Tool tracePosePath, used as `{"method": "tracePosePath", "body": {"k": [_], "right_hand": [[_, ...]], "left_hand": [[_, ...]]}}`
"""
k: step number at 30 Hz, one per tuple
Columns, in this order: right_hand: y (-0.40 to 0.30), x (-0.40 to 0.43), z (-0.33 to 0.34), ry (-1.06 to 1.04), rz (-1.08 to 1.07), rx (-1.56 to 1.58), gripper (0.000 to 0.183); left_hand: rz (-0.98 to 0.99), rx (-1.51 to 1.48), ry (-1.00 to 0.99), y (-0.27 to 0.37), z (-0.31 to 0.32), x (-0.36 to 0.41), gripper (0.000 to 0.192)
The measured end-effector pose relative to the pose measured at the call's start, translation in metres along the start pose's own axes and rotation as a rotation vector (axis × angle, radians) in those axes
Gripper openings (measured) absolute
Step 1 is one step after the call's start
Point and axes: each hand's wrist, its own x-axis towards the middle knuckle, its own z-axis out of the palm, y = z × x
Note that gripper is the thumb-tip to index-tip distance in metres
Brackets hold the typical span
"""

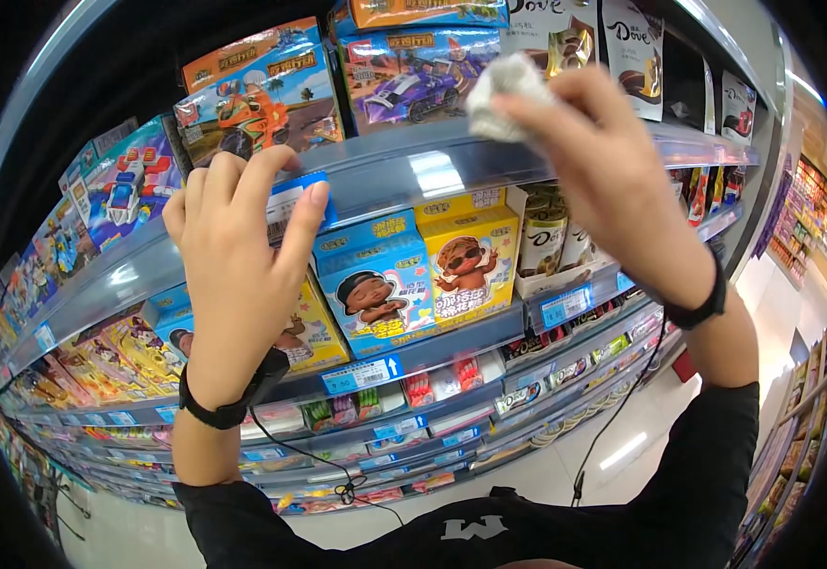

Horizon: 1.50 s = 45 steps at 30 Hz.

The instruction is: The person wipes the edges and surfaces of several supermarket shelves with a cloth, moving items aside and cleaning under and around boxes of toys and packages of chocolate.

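My left hand [243, 213] rests at the front edge of the upper shelf, its fingers curled over the edge and its thumb at a blue-and-white price tag [287, 208]. Whether it grips the tag or only touches it, I cannot tell. A crumpled white cloth [504, 99] is pinched in my right hand [598, 149], which is blurred, above the same shelf's clear front strip [434, 171]. Behind the hands stand toy boxes, one with an orange vehicle [257, 107] and one with a purple car [413, 85]. Dove chocolate pouches [633, 57] stand at the upper right.
Below the strip are a blue box [374, 284] and a yellow box [470, 263] with cartoon figures, beside a carton of Dove packs [543, 242]. Lower shelves hold small sweets. Thin black cables hang from both wristbands. Tiled floor [605, 462] shows at the lower right.
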Motion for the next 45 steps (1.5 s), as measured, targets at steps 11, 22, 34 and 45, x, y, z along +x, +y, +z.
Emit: {"method": "tracePosePath", "body": {"k": [11, 22, 34, 45], "right_hand": [[0.086, 0.064, -0.012, -0.658, 0.087, 0.371, 0.039], [0.047, 0.112, 0.048, -0.636, -0.051, 0.785, 0.028], [0.107, 0.074, -0.009, -0.851, 0.138, 0.6, 0.025], [0.052, 0.115, 0.049, -0.679, -0.133, 0.7, 0.031]], "left_hand": [[-0.035, 0.022, -0.042, 0.002, -0.002, -0.001, 0.029], [-0.094, 0.033, -0.211, 0.007, -0.014, 0.005, 0.036], [-0.085, 0.081, -0.274, 0.002, -0.018, 0.002, 0.046], [-0.025, 0.089, -0.151, -0.002, -0.002, 0.0, 0.049]]}}
